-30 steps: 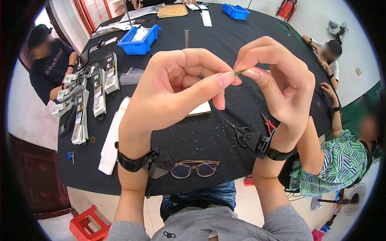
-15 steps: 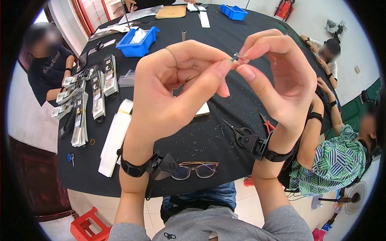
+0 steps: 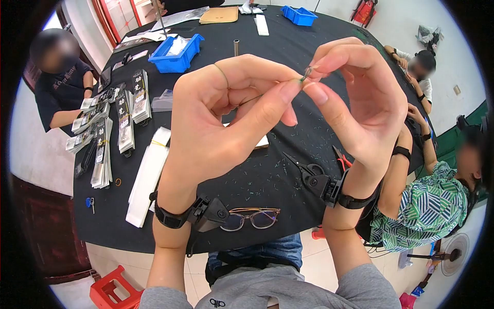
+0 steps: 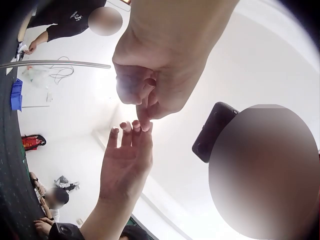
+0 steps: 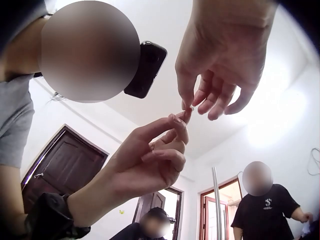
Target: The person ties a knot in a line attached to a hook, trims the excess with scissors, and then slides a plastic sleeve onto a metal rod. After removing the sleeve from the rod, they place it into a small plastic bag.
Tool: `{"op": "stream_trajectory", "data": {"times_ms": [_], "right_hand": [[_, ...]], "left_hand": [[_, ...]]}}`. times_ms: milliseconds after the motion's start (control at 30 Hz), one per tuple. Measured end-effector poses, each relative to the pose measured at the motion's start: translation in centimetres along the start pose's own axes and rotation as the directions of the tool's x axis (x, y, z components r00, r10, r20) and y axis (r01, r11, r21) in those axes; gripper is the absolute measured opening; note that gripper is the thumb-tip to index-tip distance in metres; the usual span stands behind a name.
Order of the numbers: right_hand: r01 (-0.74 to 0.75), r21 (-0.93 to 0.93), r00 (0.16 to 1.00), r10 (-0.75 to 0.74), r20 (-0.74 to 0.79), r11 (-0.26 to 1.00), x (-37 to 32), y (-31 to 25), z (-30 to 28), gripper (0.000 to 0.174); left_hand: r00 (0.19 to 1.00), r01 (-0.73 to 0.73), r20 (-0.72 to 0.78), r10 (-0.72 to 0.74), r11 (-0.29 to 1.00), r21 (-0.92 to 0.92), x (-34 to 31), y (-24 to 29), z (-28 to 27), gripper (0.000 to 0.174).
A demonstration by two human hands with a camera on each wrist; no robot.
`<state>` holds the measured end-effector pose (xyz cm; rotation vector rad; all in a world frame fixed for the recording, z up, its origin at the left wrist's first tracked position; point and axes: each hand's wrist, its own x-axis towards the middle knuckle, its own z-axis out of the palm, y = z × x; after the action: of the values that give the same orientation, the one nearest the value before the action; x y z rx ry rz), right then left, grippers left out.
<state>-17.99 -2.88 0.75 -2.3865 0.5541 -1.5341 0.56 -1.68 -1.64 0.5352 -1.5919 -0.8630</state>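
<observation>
In the head view both hands are raised over the black-covered table, fingertips meeting. My left hand (image 3: 231, 113) pinches green thread (image 3: 301, 80) between thumb and index finger, right by a small shiny metal piece (image 3: 307, 72) whose exact kind is too small to make out. A thin strand loops round the left index finger and runs across the curled fingers. At the metal piece, the thumb and index finger of my right hand (image 3: 363, 98) close in from the other side. The wrist views show the left hand (image 4: 160, 80) and right hand (image 5: 220, 65) touching at the fingertips.
Black scissors (image 3: 312, 172) and red-handled pliers (image 3: 341, 157) lie near the right wrist. Eyeglasses (image 3: 251, 219) rest by the near edge. Packets (image 3: 125, 121), white strips (image 3: 149, 177) and a blue bin (image 3: 176, 61) are on the left. Several people sit or stand around the table.
The hands have risen slightly and the left has shifted a little left. The metal piece, mostly hidden a second ago, now shows above the left fingertips. The right thumb and index finger have moved around it.
</observation>
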Motion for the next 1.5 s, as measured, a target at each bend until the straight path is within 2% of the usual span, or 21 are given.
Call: {"op": "stream_trajectory", "data": {"times_ms": [400,533,800,933,1133,1200,1433,1500], "right_hand": [[-0.012,0.054,0.998,0.009,0.060,0.998,-0.5,1.1,-0.1,0.016],[-0.042,0.042,0.999,0.041,0.028,0.998,-0.7,1.4,0.0,0.016],[-0.002,0.014,0.996,0.001,0.085,1.000,-0.9,2.0,0.1,0.015],[0.021,0.036,0.994,-0.025,0.108,0.999,-1.0,2.0,0.1,0.014],[-0.026,-0.013,0.995,0.027,0.099,1.000,-1.0,1.7,0.0,0.014],[-0.014,-0.027,0.994,0.017,0.107,1.000,-1.0,1.6,-0.3,0.017],[0.060,-0.108,0.995,-0.051,0.082,0.992,-1.3,1.8,-0.3,0.025],[0.049,-0.139,0.997,-0.040,0.069,0.989,-1.3,1.6,-0.3,0.025]], "left_hand": [[1.000,0.004,0.000,-0.004,1.000,-0.001,0.2,-1.1,0.1,0.014],[1.000,0.007,-0.010,-0.007,1.000,-0.020,0.1,-1.7,0.1,0.014],[0.998,0.046,0.040,-0.049,0.997,0.068,-0.1,-1.4,-0.1,0.013],[0.999,0.002,0.034,-0.005,0.995,0.103,-0.4,-1.9,-0.1,0.012],[1.000,-0.007,0.013,0.005,0.981,0.193,-0.4,-1.8,0.3,0.012],[0.995,-0.092,-0.006,0.097,0.953,0.288,-0.3,-2.4,0.4,0.013],[0.986,-0.122,-0.056,0.157,0.910,0.395,-0.8,-2.0,0.8,0.012],[0.957,-0.201,-0.096,0.275,0.863,0.464,-0.9,-2.3,1.0,0.014]]}}
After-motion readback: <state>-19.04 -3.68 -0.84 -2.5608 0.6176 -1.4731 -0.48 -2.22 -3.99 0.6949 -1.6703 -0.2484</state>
